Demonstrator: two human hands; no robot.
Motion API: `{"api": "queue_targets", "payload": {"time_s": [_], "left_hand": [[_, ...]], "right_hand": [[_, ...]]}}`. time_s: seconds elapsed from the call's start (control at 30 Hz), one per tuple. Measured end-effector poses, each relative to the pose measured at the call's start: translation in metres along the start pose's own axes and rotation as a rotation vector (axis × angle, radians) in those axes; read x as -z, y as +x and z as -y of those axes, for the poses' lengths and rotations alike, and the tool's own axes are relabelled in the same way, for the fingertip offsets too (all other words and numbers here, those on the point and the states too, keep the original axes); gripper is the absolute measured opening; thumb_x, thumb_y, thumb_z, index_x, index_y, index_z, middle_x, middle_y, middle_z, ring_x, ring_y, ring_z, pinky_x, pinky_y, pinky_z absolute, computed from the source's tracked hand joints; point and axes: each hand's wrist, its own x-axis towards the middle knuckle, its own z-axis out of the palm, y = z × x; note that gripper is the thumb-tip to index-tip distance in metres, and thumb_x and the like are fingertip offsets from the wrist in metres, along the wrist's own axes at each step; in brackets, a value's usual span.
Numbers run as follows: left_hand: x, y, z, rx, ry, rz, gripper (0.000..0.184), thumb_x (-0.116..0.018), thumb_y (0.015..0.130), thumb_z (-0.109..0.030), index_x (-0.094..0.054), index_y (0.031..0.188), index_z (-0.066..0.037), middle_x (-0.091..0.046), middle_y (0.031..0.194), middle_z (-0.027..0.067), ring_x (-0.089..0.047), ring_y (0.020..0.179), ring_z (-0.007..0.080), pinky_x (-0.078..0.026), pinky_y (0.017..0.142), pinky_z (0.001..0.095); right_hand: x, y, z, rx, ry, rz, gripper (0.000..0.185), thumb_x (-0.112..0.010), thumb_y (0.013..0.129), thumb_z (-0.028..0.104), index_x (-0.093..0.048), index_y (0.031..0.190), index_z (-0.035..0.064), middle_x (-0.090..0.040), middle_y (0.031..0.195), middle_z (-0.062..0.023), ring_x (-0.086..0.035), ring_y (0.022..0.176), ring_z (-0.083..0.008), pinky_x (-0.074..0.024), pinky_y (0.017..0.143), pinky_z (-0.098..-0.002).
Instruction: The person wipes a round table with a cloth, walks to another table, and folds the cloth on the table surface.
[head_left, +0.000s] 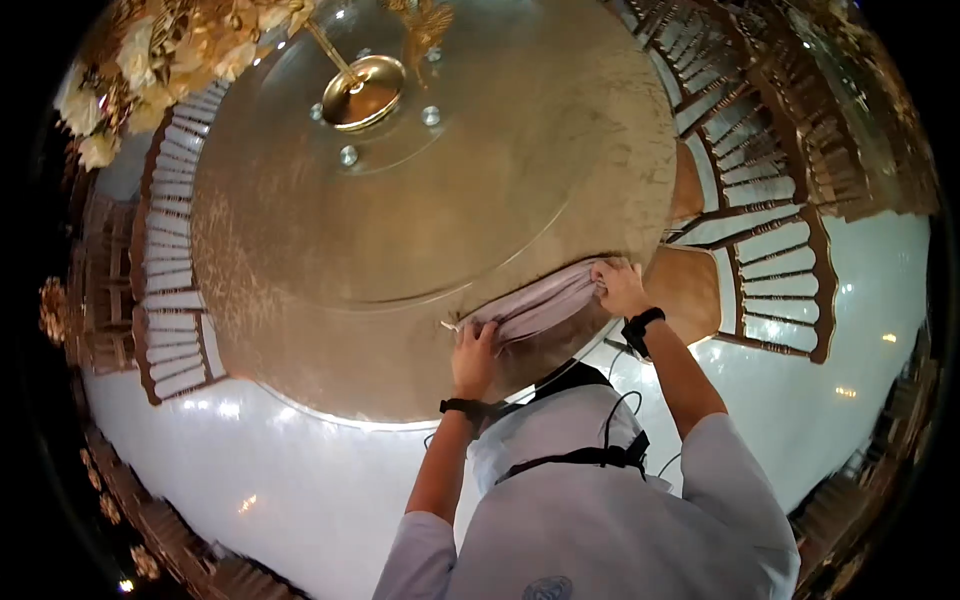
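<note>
A pale pinkish cloth napkin (545, 302) lies in a long, pleated strip near the front edge of the round table (400, 230). At its left end my left hand (475, 355) grips the fabric, fingers curled over the edge. My right hand (620, 287) pinches the opposite end, higher up and to the right. Between the two hands the cloth stretches slantwise, its folds running lengthwise. Both wrists wear black bands.
A gold stand (365, 95) rises from the table's centre, ringed by several small clear glass pieces. Cream flowers (150, 60) hang over the upper left. Spindle-backed chairs (785, 285) stand at the right, with others (172, 240) at the left. Shiny pale floor surrounds the table.
</note>
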Motion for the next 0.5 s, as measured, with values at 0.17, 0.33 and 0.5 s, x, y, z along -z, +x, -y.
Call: {"api": "queue_targets", "payload": {"time_s": [0.17, 0.33, 0.5], "left_hand": [[-0.006, -0.003, -0.009, 0.050, 0.056, -0.046, 0.042, -0.072, 0.078, -0.020, -0.058, 0.117, -0.019, -0.057, 0.109, 0.0108, -0.057, 0.103, 0.0344, -0.051, 0.080, 0.0437], [0.010, -0.002, -0.006, 0.042, -0.016, 0.016, 0.041, -0.073, 0.077, -0.021, -0.058, 0.116, -0.017, -0.058, 0.108, 0.0108, -0.057, 0.103, 0.0333, -0.050, 0.081, 0.0436], [0.007, -0.003, 0.001, 0.004, -0.070, -0.023, 0.036, -0.072, 0.078, -0.022, -0.059, 0.110, -0.014, -0.059, 0.106, 0.0130, -0.059, 0.099, 0.0353, -0.051, 0.079, 0.0454]], "right_hand": [[0.002, 0.018, -0.004, 0.025, 0.048, 0.077, 0.025, -0.065, 0.068, 0.007, -0.058, 0.090, 0.0162, -0.060, 0.093, -0.0088, -0.054, 0.100, -0.0315, -0.0357, 0.086, -0.0447], [-0.006, 0.020, -0.012, 0.147, 0.196, -0.003, 0.022, -0.060, 0.068, 0.001, -0.058, 0.088, 0.0111, -0.062, 0.084, -0.0146, -0.059, 0.086, -0.0377, -0.0462, 0.073, -0.0465], [-0.007, 0.020, -0.017, 0.185, 0.152, 0.062, 0.025, -0.069, 0.068, 0.006, -0.056, 0.090, 0.0094, -0.063, 0.080, -0.0153, -0.062, 0.081, -0.0374, -0.0492, 0.069, -0.0450]]}}
